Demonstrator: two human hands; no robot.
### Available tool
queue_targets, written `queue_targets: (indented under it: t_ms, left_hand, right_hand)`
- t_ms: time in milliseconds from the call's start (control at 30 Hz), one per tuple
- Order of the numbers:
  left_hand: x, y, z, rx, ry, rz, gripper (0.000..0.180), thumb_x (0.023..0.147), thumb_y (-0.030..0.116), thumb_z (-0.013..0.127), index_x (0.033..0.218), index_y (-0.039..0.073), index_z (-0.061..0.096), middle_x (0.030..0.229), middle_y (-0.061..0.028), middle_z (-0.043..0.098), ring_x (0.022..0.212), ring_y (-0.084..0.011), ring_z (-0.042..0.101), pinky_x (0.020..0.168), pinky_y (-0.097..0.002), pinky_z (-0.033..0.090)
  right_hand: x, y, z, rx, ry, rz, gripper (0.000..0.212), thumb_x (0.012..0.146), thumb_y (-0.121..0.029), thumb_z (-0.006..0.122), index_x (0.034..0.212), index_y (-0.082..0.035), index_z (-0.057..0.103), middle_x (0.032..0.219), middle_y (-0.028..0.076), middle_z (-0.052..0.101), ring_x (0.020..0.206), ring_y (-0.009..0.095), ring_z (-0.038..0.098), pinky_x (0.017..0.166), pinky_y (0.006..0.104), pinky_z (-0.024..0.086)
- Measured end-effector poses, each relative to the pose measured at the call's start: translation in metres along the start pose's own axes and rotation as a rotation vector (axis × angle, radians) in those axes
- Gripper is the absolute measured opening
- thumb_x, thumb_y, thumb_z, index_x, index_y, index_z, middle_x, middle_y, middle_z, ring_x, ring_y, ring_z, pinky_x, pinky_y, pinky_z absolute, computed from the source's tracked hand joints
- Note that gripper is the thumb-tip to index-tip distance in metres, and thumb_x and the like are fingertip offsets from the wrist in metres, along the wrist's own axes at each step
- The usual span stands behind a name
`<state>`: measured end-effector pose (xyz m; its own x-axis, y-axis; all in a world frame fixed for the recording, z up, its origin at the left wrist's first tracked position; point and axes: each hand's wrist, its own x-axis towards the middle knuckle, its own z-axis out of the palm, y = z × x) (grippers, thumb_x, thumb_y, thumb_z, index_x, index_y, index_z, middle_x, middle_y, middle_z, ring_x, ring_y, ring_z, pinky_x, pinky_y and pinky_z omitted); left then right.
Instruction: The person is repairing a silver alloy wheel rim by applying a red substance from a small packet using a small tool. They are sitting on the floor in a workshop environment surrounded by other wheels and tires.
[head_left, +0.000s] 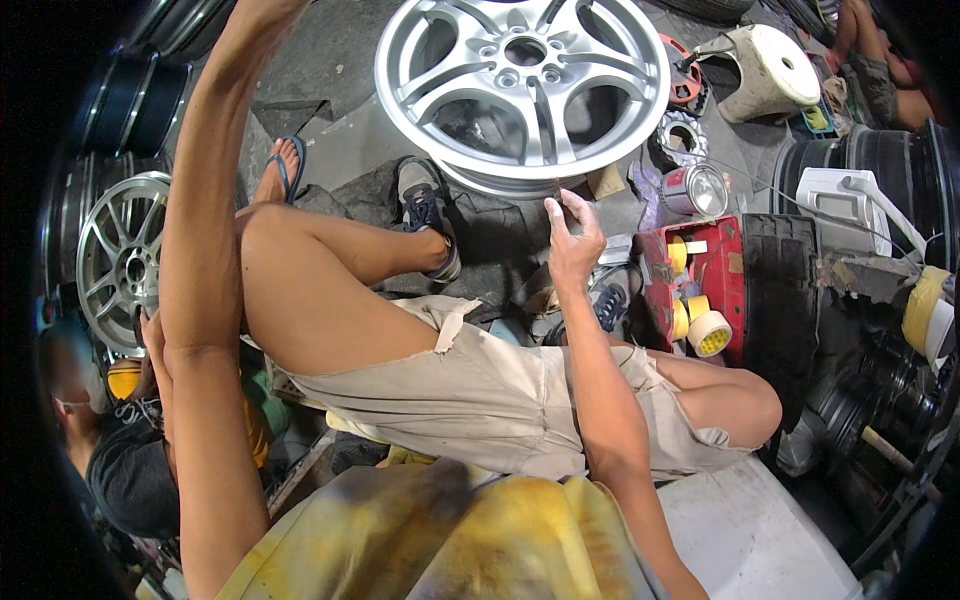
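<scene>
Right hand is out in front of me, fingers pinched together on a small dark stick-like tool whose tip points up at the lower rim of the silver alloy wheel. I cannot make out what the tool is; it is too small and dark. My left arm is raised high along the left side of the view, and the left hand runs out past the top edge, so I cannot tell whether it is spread or closed.

From where I sit, the step looks like fine work on the rim's lower edge. To do it well I judge I should keep the pinch firm but light, brace the wrist so the tip does not skid across the painted face, and work along the lip in short strokes.

That wheel lies face up on dark ground just beyond my feet, near my dark shoe. It is bright silver, with paired spokes, a round centre hole ringed by bolt holes, and a smooth outer lip that looks clean and glossy.

To my right stands a red tray with yellow rolls of tape, and a shiny metal can sits just beyond it. A second spoked wheel leans at far left.
</scene>
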<state>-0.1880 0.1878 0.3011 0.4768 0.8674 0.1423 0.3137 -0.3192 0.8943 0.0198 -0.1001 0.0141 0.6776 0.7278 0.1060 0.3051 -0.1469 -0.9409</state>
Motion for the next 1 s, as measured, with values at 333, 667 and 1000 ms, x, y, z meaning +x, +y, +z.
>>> queue_targets:
  t_ms: [333,667,1000]
  left_hand:
    - [-0.007,0.006,0.002,-0.040,0.007,0.023,0.025,0.101,0.017,0.066,0.112,-0.004,0.072,0.100,-0.0125,0.076,0.086,-0.0186,0.074,0.083,-0.0328,0.061]
    - [0.000,-0.001,-0.008,-0.022,0.001,0.018,0.023,0.100,0.016,0.067,0.110,-0.004,0.072,0.099,-0.0126,0.076,0.087,-0.0180,0.074,0.082,-0.0329,0.061]
    - [-0.004,0.006,-0.005,-0.037,-0.008,-0.022,0.023,0.101,0.016,0.067,0.111,-0.004,0.072,0.101,-0.0141,0.077,0.090,-0.0193,0.075,0.083,-0.0328,0.062]
  right_hand:
    - [-0.003,0.003,0.006,-0.043,-0.010,-0.072,0.019,0.087,-0.012,0.078,0.101,0.000,0.074,0.097,0.014,0.073,0.092,0.030,0.071,0.084,0.0386,0.054]
    - [-0.002,-0.007,-0.011,-0.089,0.012,-0.087,0.022,0.089,-0.012,0.077,0.107,0.000,0.075,0.098,0.013,0.074,0.091,0.025,0.071,0.085,0.0369,0.055]
    - [-0.004,-0.005,-0.005,-0.118,-0.082,-0.143,0.022,0.089,-0.012,0.078,0.108,0.001,0.075,0.099,0.012,0.075,0.091,0.022,0.072,0.086,0.0339,0.056]
